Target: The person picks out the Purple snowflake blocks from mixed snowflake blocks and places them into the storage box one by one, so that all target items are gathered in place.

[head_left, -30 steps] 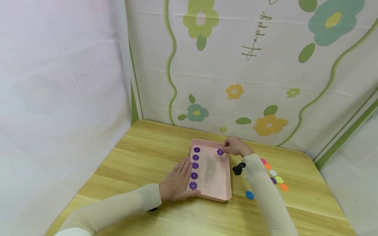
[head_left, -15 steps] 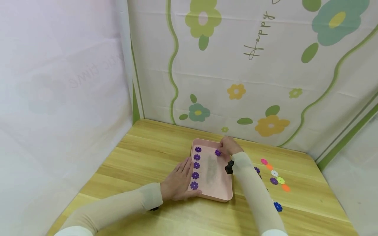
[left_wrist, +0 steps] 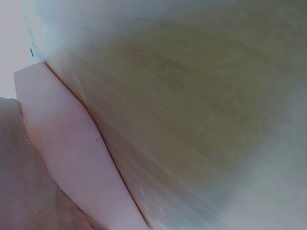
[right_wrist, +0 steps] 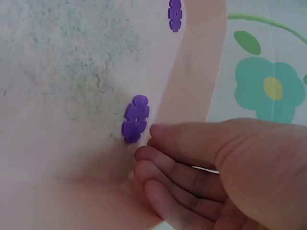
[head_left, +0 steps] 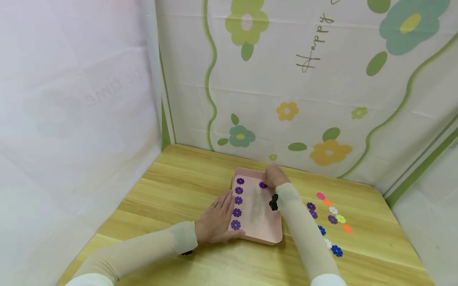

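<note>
A shallow pink tray point(head_left: 262, 236) lies on the wooden table. Several purple flower-shaped plastic pieces point(head_left: 237, 213) line its left side in a column. My left hand point(head_left: 214, 218) rests against the tray's left side, fingers extended, thumb at the near corner; the left wrist view shows the tray's outer wall point(left_wrist: 72, 139) beside the hand. At the far right corner, my right hand point(right_wrist: 192, 177) reaches inside with loosely bent fingers. Its thumb and index fingertips are beside one purple flower piece point(right_wrist: 135, 119), which lies on the tray floor, with a slight gap visible.
Right of the tray lie loose flower pieces, among them purple point(head_left: 332, 219), dark blue point(head_left: 337, 250), white point(head_left: 333, 210), yellow point(head_left: 341, 219), orange point(head_left: 347, 228) and pink point(head_left: 321, 196). A floral curtain point(head_left: 257, 87) stands behind the table. The right sleeve covers part of the tabletop.
My right hand has moved left and farther into the tray's corner. The purple flower piece by its fingertips has shifted slightly left. My left hand has stayed on the tray's side.
</note>
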Available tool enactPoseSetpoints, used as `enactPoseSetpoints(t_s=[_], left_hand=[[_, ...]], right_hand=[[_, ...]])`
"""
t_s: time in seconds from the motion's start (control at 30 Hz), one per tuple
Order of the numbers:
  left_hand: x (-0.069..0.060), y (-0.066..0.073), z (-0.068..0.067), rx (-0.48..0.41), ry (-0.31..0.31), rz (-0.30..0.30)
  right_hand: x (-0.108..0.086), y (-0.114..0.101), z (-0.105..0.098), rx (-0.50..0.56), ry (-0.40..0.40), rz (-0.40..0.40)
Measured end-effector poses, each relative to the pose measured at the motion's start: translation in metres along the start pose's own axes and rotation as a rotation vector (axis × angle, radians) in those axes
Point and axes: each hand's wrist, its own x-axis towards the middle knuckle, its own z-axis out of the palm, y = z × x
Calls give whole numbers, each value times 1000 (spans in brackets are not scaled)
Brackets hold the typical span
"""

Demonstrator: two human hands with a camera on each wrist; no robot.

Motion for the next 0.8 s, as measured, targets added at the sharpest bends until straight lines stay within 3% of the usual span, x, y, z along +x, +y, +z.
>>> enactPoseSetpoints(t_s=[0.17,0.33,0.57,0.8], left_hand=[[2,-1,1,-7,5,-2],[3,-2,3,0,15,5],[2,0,3,-19,17,8],[0,-1,2,-30,15,9]], right_hand=[[-18,-4,-21,34,-37,-1],[-39,5,-45,0,-29,-95],[-68,46,-63,-40,-66,-240],[-97,81,-60,-108,-87,-218]])
